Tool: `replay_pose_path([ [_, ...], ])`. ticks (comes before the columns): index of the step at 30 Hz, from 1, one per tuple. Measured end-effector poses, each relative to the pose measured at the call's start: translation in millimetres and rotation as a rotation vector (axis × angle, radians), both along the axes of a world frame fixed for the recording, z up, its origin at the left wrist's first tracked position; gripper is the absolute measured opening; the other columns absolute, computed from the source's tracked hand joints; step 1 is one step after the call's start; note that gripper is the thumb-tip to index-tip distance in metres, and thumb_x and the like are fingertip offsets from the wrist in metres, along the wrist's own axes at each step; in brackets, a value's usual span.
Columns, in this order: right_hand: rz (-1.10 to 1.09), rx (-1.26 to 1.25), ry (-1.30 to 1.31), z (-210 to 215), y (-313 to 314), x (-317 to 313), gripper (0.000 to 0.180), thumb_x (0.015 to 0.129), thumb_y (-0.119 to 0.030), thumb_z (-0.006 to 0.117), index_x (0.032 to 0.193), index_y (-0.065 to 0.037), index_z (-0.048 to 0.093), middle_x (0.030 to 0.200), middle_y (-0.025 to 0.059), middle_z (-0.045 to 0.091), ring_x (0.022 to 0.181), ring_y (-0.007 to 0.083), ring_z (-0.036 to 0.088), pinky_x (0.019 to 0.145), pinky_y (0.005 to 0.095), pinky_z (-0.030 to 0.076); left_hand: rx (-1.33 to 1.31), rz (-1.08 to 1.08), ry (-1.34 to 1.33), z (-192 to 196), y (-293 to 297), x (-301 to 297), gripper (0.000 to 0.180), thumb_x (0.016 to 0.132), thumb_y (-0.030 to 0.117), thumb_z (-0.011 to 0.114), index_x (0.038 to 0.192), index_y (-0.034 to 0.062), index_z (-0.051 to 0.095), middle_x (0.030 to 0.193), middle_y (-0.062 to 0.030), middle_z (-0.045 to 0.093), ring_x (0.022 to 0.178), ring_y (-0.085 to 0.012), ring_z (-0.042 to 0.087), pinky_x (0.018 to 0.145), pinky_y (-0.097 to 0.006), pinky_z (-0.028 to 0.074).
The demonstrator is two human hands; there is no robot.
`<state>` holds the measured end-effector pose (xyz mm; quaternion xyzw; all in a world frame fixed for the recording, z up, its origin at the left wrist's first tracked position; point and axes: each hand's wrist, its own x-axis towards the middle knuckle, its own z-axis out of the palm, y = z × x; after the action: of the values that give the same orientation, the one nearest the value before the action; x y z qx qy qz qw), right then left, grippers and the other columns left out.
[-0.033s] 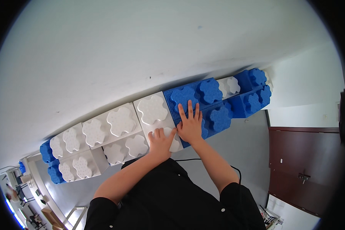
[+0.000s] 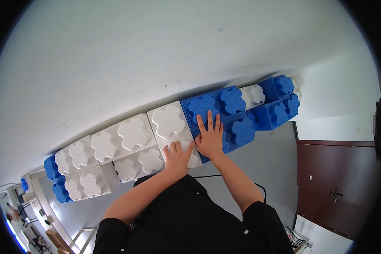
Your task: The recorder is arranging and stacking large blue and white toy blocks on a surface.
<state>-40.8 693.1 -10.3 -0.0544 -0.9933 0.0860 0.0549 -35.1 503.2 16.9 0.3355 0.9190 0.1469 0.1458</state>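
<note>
Large white and blue building blocks with wavy-edged studs form a row along the wall. My left hand (image 2: 178, 158) rests on the near half of a white block (image 2: 170, 139), over its stud. Its fingers are bent a little and apart, the thumb stretched toward the right hand. On the blue block (image 2: 220, 116) beside it, my right hand (image 2: 210, 137) lies flat, fingers spread. Those fingertips reach the edge of the far-left blue stud (image 2: 202, 106), and the palm covers part of the near-left one. Each hand presses on a block top; neither is wrapped round anything.
A pale wall (image 2: 165, 51) runs close behind the row. Lower white blocks (image 2: 133, 163) continue leftward, and lower blue ones (image 2: 271, 114) rightward. Grey floor (image 2: 279, 156) lies below. Dark red double doors (image 2: 338, 182) stand at right; a black cable (image 2: 260, 185) hangs by my right arm.
</note>
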Motion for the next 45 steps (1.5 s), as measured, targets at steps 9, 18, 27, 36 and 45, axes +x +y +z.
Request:
replay_pose_path([
  [9,0.03,-0.065,0.008,-6,8,0,0.077,0.087,-0.022,0.063,0.161,-0.024,0.043,0.172,0.0203,0.026,0.154,0.055,0.022,0.12,0.0681,0.025,-0.086,-0.069,-0.021,86,-4,8,0.107,0.064,0.028,0.09,0.159,0.0223,0.041,0.131,-0.0266,0.051,0.128,-0.0403,0.047,0.102,-0.06,0.036],
  [18,0.014,-0.201,0.057,-7,14,0,0.069,0.089,-0.026,0.07,0.156,-0.019,0.052,0.168,0.0211,0.034,0.154,0.0546,0.022,0.12,0.0645,0.027,0.165,0.092,-0.2,226,-86,-16,0.116,0.063,0.028,0.091,0.164,0.0162,0.034,0.134,-0.0274,0.05,0.126,-0.0463,0.05,0.108,-0.053,0.041],
  [27,-0.248,-1.169,0.429,118,-36,87,0.028,0.104,-0.017,0.061,0.128,-0.002,0.065,0.106,0.0062,0.063,0.097,0.0173,0.059,0.088,0.0331,0.048,0.73,0.392,-0.225,235,-181,17,0.133,0.064,0.021,0.1,0.163,-0.0051,0.016,0.146,-0.0236,0.042,0.138,-0.04,0.045,0.111,-0.049,0.042],
  [36,-0.141,-1.619,0.165,156,-98,113,0.091,0.102,-0.06,0.059,0.167,-0.007,0.024,0.168,0.0149,0.035,0.152,0.0292,0.04,0.122,0.0468,0.038,0.82,0.022,-0.268,233,-198,38,0.119,0.085,0.041,0.084,0.163,-0.0102,0.01,0.148,-0.0453,0.031,0.138,-0.058,0.038,0.117,-0.056,0.034],
  [45,-0.155,-1.861,-0.026,56,-60,193,0.07,0.105,-0.05,0.056,0.156,-0.003,0.043,0.155,0.0156,0.053,0.138,0.0301,0.056,0.114,0.0464,0.048,0.729,-0.383,-0.797,207,-227,46,0.086,0.101,0.033,0.067,0.167,0.0061,0.019,0.167,-0.0324,0.023,0.143,-0.0485,0.044,0.116,-0.047,0.042],
])
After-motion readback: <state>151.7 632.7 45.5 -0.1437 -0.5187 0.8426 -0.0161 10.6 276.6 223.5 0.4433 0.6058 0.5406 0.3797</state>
